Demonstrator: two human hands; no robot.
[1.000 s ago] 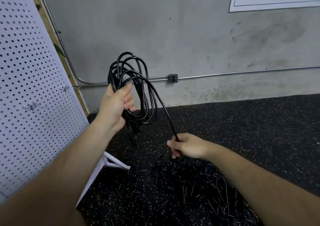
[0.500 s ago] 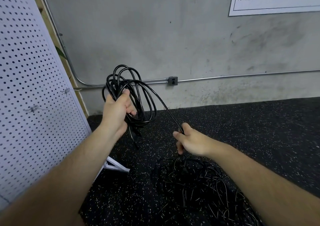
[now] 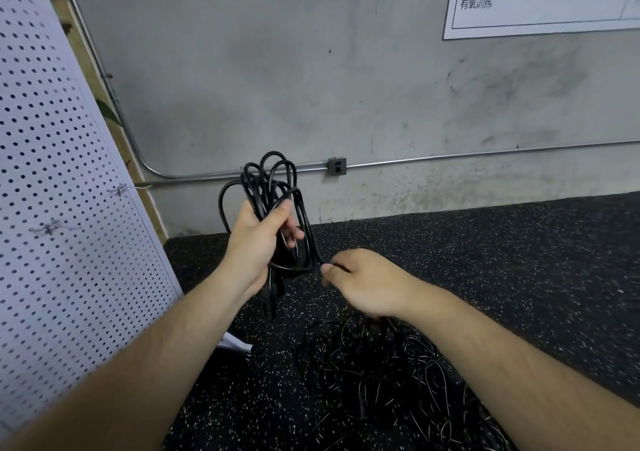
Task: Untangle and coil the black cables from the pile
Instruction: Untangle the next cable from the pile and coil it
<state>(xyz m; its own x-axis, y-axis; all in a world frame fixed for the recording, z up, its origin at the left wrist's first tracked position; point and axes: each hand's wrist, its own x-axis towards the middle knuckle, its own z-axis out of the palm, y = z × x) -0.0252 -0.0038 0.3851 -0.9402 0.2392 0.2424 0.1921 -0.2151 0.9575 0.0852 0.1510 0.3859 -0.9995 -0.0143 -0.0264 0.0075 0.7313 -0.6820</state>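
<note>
The left hand has its grip wrapped round the coiled black cable. Just to its right, the right hand pinches the free run. That run drops to the tangled pile on the near floor. A snag there could pull loops loose.

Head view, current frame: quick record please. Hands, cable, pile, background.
left hand: grips a coil of black cable, held above the floor
coil: several loops, one end hanging below the left hand
right hand: pinches the strand that runs from the coil
pile: tangled black cables on the floor, under the right hand
floor: black speckled rubber
left side: white pegboard, leaning
wall: grey concrete with pipe, outlet, white sign
</note>
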